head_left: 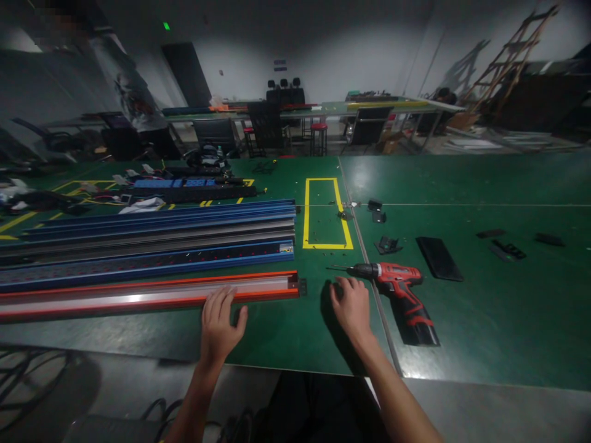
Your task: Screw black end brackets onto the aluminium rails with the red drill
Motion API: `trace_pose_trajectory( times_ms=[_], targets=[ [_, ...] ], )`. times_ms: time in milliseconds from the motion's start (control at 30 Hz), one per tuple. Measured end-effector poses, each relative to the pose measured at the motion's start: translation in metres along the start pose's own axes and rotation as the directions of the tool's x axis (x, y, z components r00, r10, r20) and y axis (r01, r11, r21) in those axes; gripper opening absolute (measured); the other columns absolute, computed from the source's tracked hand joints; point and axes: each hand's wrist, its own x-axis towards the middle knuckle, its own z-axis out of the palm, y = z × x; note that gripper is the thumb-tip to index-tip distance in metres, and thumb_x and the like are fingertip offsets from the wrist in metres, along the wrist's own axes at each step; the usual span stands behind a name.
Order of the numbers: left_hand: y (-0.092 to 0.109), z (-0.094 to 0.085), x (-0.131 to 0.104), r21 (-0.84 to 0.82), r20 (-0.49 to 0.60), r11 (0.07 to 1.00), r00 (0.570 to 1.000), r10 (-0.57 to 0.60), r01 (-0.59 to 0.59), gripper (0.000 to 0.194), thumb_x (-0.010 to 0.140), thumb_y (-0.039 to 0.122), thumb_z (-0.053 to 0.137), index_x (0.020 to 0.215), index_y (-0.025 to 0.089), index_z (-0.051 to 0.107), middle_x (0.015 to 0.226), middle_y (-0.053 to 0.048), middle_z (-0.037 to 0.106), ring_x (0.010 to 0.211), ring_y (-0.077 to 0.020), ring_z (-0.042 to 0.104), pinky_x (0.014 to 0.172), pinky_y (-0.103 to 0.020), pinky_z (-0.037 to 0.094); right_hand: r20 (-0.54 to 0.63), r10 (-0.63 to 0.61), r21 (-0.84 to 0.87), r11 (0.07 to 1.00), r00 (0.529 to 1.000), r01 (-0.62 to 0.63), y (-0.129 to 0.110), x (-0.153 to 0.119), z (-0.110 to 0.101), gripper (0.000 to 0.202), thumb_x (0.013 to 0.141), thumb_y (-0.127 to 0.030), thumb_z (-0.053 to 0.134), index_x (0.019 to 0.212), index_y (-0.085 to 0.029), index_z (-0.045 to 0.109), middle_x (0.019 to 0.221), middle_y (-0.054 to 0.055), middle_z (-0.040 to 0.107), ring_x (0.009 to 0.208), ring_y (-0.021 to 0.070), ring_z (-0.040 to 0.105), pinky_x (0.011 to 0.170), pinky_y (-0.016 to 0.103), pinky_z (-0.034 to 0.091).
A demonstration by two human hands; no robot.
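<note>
My left hand (220,325) lies with outstretched fingers on the near edge of a long orange-edged metal channel (263,287), thumb held apart. A small black end piece (303,287) sits at the channel's right end. Over the green table, just right of that end, my right hand (351,307) hovers with loosely bent fingers and the thumb apart; I see nothing in it. Close beyond its fingertips is a red and black cordless drill (399,275), lying on its side with its bit pointing left.
Blue-edged channels (240,252) lie parallel behind the orange one. A yellow tape rectangle (305,215) marks the green table (508,320). To the right are a black phone-like slab (438,258) and small black parts (388,245). A person (133,92) stands at far left.
</note>
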Motion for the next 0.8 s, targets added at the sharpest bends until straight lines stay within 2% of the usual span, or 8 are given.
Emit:
trace_pose_trajectory(
  times_ms=[100, 200, 333, 533, 633, 700, 733, 800],
  targets=[
    [-0.003, -0.001, -0.004, 0.010, -0.049, 1.000, 0.999, 0.009, -0.008, 0.051, 0.093, 0.029, 0.068, 0.141, 0.018, 0.057, 0.128, -0.019, 0.067, 0.128, -0.0375, 0.062, 0.110, -0.060, 0.051, -0.052, 0.072, 0.014, 0.997, 0.996, -0.071, 0.035, -0.004, -0.010, 0.030, 0.100, -0.034, 0.054, 0.109, -0.015, 0.076, 0.097, 0.014, 0.073, 0.089, 0.0282, 0.062, 0.081, 0.039, 0.042],
    [-0.005, -0.001, -0.008, 0.027, -0.073, 0.999, 0.997, 0.028, -0.026, 0.042, 0.092, 0.029, 0.069, 0.131, 0.017, 0.061, 0.118, -0.018, 0.068, 0.120, -0.0367, 0.063, 0.105, -0.058, 0.052, -0.057, 0.102, 0.041, 0.994, 0.993, -0.100, 0.054, -0.006, -0.015, 0.031, 0.099, -0.036, 0.055, 0.105, -0.014, 0.076, 0.092, 0.013, 0.072, 0.083, 0.0263, 0.062, 0.077, 0.037, 0.043],
    [-0.007, -0.003, -0.010, 0.036, -0.097, 0.997, 0.993, 0.067, -0.063, 0.034, 0.091, 0.029, 0.069, 0.124, 0.018, 0.064, 0.113, -0.017, 0.068, 0.114, -0.0362, 0.064, 0.101, -0.056, 0.052, -0.021, 0.085, 0.012, 0.996, 0.996, -0.084, 0.054, -0.001, -0.015, 0.026, 0.098, -0.033, 0.058, 0.099, -0.016, 0.078, 0.091, 0.011, 0.071, 0.082, 0.0249, 0.063, 0.076, 0.035, 0.043],
    [-0.005, -0.007, -0.008, 0.067, -0.157, 0.982, 0.970, 0.184, -0.176, 0.028, 0.089, 0.026, 0.071, 0.116, 0.020, 0.067, 0.106, -0.013, 0.070, 0.105, -0.0333, 0.066, 0.095, -0.050, 0.053, 0.021, 0.105, 0.014, 0.994, 0.994, -0.106, 0.047, 0.006, -0.015, 0.022, 0.096, -0.023, 0.056, 0.086, -0.019, 0.074, 0.087, 0.010, 0.071, 0.080, 0.0241, 0.063, 0.074, 0.035, 0.042],
    [0.019, -0.009, -0.006, 0.057, -0.176, 0.978, 0.962, 0.210, -0.203, 0.023, 0.090, 0.024, 0.071, 0.112, 0.022, 0.068, 0.101, -0.011, 0.071, 0.101, -0.0308, 0.068, 0.093, -0.048, 0.054, 0.015, 0.094, 0.149, 0.984, 0.995, -0.095, 0.045, 0.001, -0.018, 0.020, 0.095, -0.024, 0.054, 0.084, -0.021, 0.070, 0.086, 0.010, 0.069, 0.080, 0.0248, 0.062, 0.075, 0.036, 0.043],
    [0.051, -0.010, -0.003, -0.011, -0.189, 0.982, 0.964, 0.185, -0.190, 0.021, 0.091, 0.020, 0.071, 0.112, 0.022, 0.068, 0.097, -0.008, 0.072, 0.096, -0.0277, 0.069, 0.091, -0.045, 0.055, 0.031, 0.107, 0.353, 0.929, 0.994, -0.111, 0.038, -0.006, -0.022, 0.018, 0.095, -0.031, 0.056, 0.084, -0.022, 0.068, 0.086, 0.009, 0.068, 0.081, 0.0246, 0.061, 0.076, 0.036, 0.044],
    [0.070, -0.010, -0.002, -0.076, -0.200, 0.983, 0.968, 0.149, -0.167, 0.021, 0.092, 0.017, 0.070, 0.112, 0.022, 0.067, 0.095, -0.007, 0.071, 0.093, -0.0259, 0.069, 0.089, -0.044, 0.055, 0.058, 0.128, 0.479, 0.866, 0.990, -0.140, 0.032, -0.010, -0.025, 0.019, 0.094, -0.036, 0.058, 0.084, -0.023, 0.067, 0.085, 0.008, 0.068, 0.080, 0.0241, 0.061, 0.076, 0.036, 0.044],
    [0.112, -0.010, 0.003, -0.238, -0.154, 0.967, 0.987, 0.053, -0.090, 0.020, 0.095, 0.015, 0.067, 0.113, 0.023, 0.066, 0.093, -0.006, 0.072, 0.090, -0.0238, 0.069, 0.085, -0.041, 0.056, 0.164, 0.178, 0.713, 0.659, 0.970, -0.242, 0.018, -0.021, -0.030, 0.024, 0.091, -0.046, 0.065, 0.083, -0.024, 0.065, 0.081, 0.005, 0.067, 0.076, 0.0219, 0.059, 0.073, 0.034, 0.044]
  ],
)
